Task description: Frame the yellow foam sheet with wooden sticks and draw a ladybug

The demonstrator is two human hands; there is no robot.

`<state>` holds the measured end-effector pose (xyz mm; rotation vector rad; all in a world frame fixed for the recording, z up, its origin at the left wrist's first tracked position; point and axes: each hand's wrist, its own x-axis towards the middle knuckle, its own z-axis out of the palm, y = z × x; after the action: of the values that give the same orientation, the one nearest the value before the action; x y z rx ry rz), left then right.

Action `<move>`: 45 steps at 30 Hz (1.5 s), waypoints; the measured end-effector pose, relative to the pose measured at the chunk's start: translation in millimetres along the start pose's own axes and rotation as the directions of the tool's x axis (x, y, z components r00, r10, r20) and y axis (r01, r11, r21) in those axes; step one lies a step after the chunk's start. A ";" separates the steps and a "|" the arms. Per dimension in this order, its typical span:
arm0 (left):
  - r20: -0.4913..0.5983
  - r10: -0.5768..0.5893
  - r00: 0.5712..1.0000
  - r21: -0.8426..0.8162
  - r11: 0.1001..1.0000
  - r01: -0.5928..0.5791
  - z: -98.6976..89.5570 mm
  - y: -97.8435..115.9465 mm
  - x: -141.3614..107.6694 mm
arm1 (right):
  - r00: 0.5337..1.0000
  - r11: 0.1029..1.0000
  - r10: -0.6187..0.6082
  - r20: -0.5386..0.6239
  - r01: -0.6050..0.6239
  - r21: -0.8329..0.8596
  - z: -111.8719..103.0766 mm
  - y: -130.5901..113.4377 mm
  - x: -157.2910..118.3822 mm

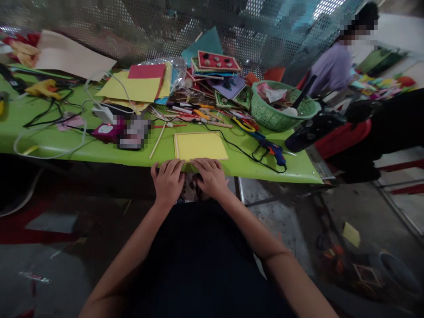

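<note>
A yellow rectangular card (201, 145) lies flat near the table's front edge, with thin pale strips along its left and far sides. My left hand (168, 179) is at the card's near left corner, fingers bent and held together, the tips at its edge. Close beside it, my right hand (210, 176) presses bent fingers along the near edge of the same card. Both thumbs point down below the table edge. My fingers hide most of the card's near border. A loose thin stick (157, 140) rests on the table left of the card.
On the green table (132, 155), a blue glue gun (273, 150) with a black cable lies to the right. Behind it stand a green basket (274, 106) and a dark bottle (303, 132). Coloured paper (135, 88) is piled at the back. A person (334, 66) sits at far right.
</note>
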<state>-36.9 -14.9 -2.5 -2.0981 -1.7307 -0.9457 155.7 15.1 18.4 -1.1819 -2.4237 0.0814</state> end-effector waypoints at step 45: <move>0.477 -0.063 0.876 0.010 0.998 0.067 4.3 -30.6 106.1 | 0.991 0.985 0.131 -0.017 -0.129 0.113 -44.6 5.2 -35.4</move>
<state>-56.2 77.8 54.6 -2.4411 -2.0307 -0.4619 196.9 -14.7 44.6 -1.2811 -2.2869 0.2382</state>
